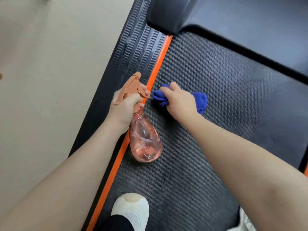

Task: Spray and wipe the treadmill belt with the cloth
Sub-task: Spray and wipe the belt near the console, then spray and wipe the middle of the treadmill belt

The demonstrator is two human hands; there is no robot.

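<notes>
The dark textured treadmill belt [225, 100] fills the middle and right of the view. My left hand [125, 109] grips the neck of a clear pink spray bottle [145, 140] with an orange trigger head, a finger on the trigger, nozzle pointing up-left over the side rail. The bottle hangs above the belt's left edge. My right hand [180, 100] is closed on a bunched blue cloth [200, 101], held low over the belt near its left edge; whether the cloth touches the belt is unclear.
An orange strip [156, 69] borders the belt on the left, beside a ribbed black side rail [133, 52] with wet spots. The black motor cover [233, 19] lies at the top. Beige floor [50, 80] is left. My white shoes [131, 212] stand on the belt.
</notes>
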